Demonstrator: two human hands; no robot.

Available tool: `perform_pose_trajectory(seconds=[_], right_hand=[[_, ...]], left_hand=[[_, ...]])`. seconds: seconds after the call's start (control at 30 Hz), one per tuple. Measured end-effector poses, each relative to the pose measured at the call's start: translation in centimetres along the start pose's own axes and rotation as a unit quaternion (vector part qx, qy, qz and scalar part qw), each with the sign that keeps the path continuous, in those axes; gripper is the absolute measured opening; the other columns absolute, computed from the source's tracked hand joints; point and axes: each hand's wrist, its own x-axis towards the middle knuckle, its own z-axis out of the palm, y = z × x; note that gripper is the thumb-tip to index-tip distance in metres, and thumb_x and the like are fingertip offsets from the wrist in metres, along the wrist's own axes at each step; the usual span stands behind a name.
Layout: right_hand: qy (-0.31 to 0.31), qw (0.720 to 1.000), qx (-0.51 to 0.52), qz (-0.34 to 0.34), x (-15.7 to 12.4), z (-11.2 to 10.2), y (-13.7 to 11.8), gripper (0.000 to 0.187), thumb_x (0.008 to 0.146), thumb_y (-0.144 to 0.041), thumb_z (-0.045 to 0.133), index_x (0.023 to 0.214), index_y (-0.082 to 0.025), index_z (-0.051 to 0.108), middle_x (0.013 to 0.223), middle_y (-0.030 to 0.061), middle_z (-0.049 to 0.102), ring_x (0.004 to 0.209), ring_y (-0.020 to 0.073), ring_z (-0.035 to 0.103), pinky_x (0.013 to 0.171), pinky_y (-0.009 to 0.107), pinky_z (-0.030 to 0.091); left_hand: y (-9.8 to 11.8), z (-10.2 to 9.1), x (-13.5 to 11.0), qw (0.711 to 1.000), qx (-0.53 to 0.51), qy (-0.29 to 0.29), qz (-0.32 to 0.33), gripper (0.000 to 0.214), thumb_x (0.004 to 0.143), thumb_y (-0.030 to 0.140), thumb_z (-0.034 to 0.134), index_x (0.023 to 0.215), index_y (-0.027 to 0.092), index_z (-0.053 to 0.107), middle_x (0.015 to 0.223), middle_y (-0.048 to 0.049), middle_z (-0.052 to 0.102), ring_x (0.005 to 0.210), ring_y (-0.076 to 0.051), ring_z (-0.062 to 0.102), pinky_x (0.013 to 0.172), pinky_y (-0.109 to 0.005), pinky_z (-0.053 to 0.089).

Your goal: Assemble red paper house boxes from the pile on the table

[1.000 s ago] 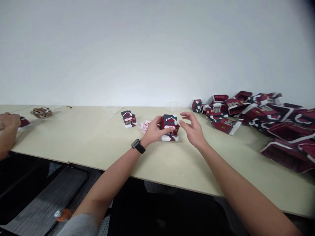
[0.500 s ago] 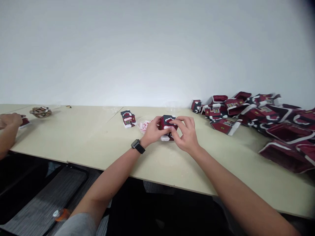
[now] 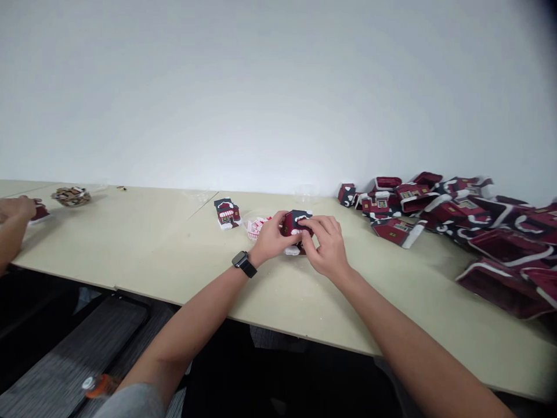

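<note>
At centre frame, the left hand (image 3: 270, 237) and right hand (image 3: 326, 244) both gripped, fingers closed, a small red cardboard house (image 3: 292, 225) over the tabletop (image 3: 278, 302).

Left hand (image 3: 270, 237), right hand (image 3: 326, 245) — gripping red cardboard house (image 3: 296, 224)

Remote feed, head camera. The wearer has a black smartwatch (image 3: 244, 264) with a square face and a black strap on the left wrist. A pale grey fabric sleeve (image 3: 133, 402) covers the left upper arm at the frame's lower edge. I log the left hand (image 3: 273, 237) and right hand (image 3: 326, 247) as bare.
</note>
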Motion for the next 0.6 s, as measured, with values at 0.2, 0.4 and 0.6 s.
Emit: perform_pose_trajectory(seconds=[0.2, 0.4, 0.6], right_hand=[[0.010, 1.000, -0.013, -0.004, -0.09, 0.11, -0.02, 0.016, 0.103, -0.020, 0.057, 0.113, -0.023, 0.069, 0.109, 0.0093, 0.070, 0.102, 0.0277, 0.063, 0.089, 0.045, 0.046], [0.003, 1.000, -0.023, 0.007, -0.19, 0.19, 0.05, 0.017, 0.103, -0.019, 0.056, 0.112, -0.023, 0.069, 0.109, 0.0093, 0.069, 0.102, 0.0277, 0.063, 0.089, 0.044, 0.046], [-0.005, 1.000, -0.024, 0.010, -0.24, 0.26, 0.21, 0.017, 0.103, -0.018, 0.056, 0.112, -0.023, 0.069, 0.109, 0.0084, 0.071, 0.102, 0.0272, 0.064, 0.089, 0.044, 0.044]], left_hand=[[0.27, -0.18, -0.09, 1.000, 0.024, -0.003, 0.004, 0.052, 0.082, 0.037, 0.081, 0.128, 0.021, 0.063, 0.117, -0.0060, 0.075, 0.104, -0.024, 0.070, 0.096, -0.039, 0.056], [0.47, -0.27, -0.09, 0.999, 0.032, -0.004, 0.000, 0.052, 0.082, 0.035, 0.080, 0.128, 0.020, 0.063, 0.114, -0.0054, 0.075, 0.100, -0.024, 0.071, 0.089, -0.037, 0.056], [0.72, -0.32, -0.15, 1.000, 0.027, -0.010, -0.004, 0.051, 0.082, 0.035, 0.080, 0.128, 0.020, 0.062, 0.115, -0.0059, 0.075, 0.102, -0.024, 0.071, 0.091, -0.037, 0.055]])
